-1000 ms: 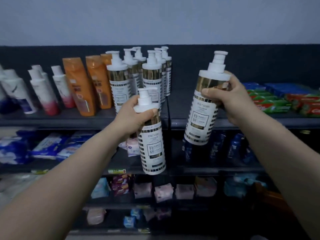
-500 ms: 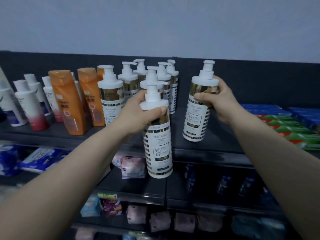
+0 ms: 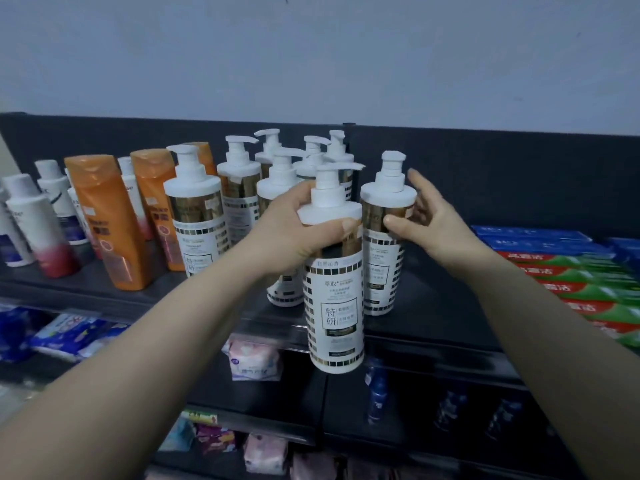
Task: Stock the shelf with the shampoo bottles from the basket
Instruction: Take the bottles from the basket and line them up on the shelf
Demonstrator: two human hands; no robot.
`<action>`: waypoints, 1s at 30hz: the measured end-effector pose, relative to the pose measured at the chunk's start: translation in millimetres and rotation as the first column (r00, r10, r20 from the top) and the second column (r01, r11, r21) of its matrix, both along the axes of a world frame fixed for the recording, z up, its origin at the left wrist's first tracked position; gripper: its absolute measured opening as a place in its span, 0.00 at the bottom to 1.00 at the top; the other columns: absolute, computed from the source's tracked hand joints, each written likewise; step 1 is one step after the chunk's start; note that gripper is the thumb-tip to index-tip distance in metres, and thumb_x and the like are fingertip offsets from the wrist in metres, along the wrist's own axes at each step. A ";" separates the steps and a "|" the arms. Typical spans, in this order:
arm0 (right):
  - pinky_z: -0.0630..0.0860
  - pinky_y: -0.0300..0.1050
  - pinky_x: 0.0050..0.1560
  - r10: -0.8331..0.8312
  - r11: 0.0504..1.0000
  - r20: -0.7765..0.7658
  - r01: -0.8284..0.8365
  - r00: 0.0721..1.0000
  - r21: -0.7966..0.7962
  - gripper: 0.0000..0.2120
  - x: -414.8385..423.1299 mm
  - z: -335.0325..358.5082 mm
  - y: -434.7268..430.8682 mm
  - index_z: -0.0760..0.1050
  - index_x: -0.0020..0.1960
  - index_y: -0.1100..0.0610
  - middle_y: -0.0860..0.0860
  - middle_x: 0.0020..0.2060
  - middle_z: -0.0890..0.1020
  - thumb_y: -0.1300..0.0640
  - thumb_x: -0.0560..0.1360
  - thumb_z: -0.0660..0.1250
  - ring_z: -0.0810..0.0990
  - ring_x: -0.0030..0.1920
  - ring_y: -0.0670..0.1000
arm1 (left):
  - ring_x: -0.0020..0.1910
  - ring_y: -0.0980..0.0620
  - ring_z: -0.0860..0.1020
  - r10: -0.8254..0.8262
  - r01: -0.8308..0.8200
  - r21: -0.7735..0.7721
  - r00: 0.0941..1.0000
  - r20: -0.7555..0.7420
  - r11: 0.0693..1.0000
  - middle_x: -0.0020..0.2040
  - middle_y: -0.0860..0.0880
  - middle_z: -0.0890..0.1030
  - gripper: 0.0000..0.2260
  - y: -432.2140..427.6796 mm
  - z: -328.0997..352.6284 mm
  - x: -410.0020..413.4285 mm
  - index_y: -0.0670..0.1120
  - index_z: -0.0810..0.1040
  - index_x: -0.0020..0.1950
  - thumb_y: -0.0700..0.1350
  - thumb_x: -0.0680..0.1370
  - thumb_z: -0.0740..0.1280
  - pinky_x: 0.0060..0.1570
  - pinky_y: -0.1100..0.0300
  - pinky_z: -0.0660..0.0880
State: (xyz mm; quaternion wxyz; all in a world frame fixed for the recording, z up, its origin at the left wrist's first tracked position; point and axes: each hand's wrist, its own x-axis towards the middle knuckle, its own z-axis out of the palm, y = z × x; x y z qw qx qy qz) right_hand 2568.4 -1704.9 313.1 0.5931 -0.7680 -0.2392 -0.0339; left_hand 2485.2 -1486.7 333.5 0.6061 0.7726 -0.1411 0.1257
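Dark shelf (image 3: 433,306) ahead: my left hand (image 3: 291,233) grips one pump bottle (image 3: 334,289) before the edge; right hand (image 3: 433,223), fingers loosened, touches another (image 3: 382,237) standing right of the row (image 3: 242,188).

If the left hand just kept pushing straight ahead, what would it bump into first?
Probably the white pump bottle with a gold band standing just behind the left hand, which grips a matching bottle; depth is hard to judge.
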 end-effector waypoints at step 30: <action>0.78 0.47 0.54 -0.213 0.976 -0.062 0.216 0.975 0.043 0.32 71.6 -20.4 -38.8 0.64 0.68 0.54 0.48 0.51 0.79 0.63 0.68 0.75 0.80 0.50 0.45 | 0.53 0.64 0.77 0.337 -0.379 0.168 0.912 0.232 0.910 0.54 0.59 0.79 0.14 -34.9 -21.3 -4.9 0.53 0.75 0.61 0.49 0.76 0.68 0.52 0.68 0.74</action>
